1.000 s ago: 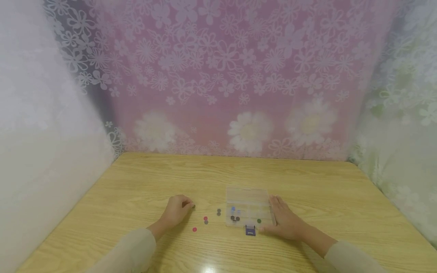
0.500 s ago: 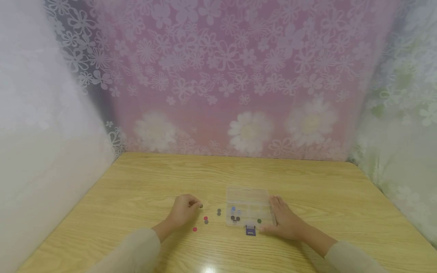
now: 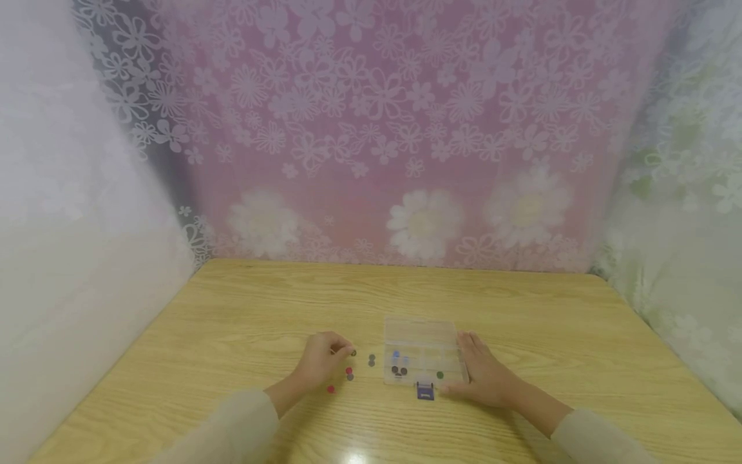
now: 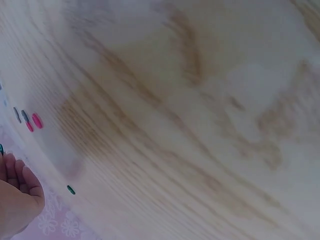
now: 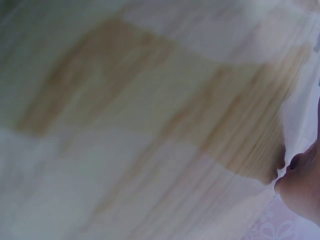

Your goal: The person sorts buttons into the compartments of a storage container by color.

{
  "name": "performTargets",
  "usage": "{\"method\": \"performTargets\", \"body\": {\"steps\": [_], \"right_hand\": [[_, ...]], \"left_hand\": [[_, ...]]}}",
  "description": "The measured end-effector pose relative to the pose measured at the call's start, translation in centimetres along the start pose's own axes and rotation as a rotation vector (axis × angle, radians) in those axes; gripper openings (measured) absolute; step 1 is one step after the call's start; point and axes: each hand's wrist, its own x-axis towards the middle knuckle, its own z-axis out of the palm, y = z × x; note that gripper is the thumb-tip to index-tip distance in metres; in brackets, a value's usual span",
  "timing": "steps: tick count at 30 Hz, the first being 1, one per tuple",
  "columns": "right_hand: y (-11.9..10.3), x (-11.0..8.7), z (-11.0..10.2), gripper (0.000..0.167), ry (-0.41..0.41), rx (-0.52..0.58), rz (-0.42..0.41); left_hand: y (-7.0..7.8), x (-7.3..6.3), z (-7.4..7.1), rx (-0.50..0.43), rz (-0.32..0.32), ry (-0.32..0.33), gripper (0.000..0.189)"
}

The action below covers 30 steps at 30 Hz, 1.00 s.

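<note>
My left hand (image 3: 321, 356) pinches a small dark green button (image 3: 353, 352) between thumb and fingertips, just above the table. In the left wrist view that button (image 4: 1, 149) shows at the hand's edge. Right of it stands a clear plastic compartment box (image 3: 420, 330), its purple latch (image 3: 426, 392) hanging down at the front. Inside are blue buttons (image 3: 396, 354), dark ones (image 3: 404, 372) and a green button (image 3: 440, 375). My right hand (image 3: 489, 380) rests along the box's right side, fingers straight and thumb at the front edge.
Loose on the wooden table (image 3: 232, 309) lie red buttons (image 3: 331, 389) and grey ones (image 3: 372, 357), between the left hand and the box. The left wrist view shows another green button (image 4: 71, 190) on the table. Flowered cloth (image 3: 348, 129) hangs behind.
My left hand has moved right toward the box with the dark green button pinched in it. The right hand and the box have stayed in place.
</note>
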Motion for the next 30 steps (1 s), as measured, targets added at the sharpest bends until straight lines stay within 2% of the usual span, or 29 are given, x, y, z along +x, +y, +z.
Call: {"method": "performTargets", "body": {"steps": [11,17,24,30], "right_hand": [[0.1,0.0,0.0,0.111,0.010,0.000,-0.009],[0.1,0.0,0.0,0.111,0.009,0.001,-0.006],[0.1,0.0,0.0,0.111,0.019,-0.004,-0.016],[0.1,0.0,0.0,0.111,0.018,-0.002,-0.014]], "left_hand": [[1.2,0.3,0.9,-0.038,0.030,-0.010,0.009],[2.0,0.6,1.5,-0.077,0.008,-0.037,0.011],[2.6,0.8,2.4,-0.081,0.070,-0.060,0.012],[3.2,1.1,3.5,-0.106,0.090,-0.070,0.012]]}}
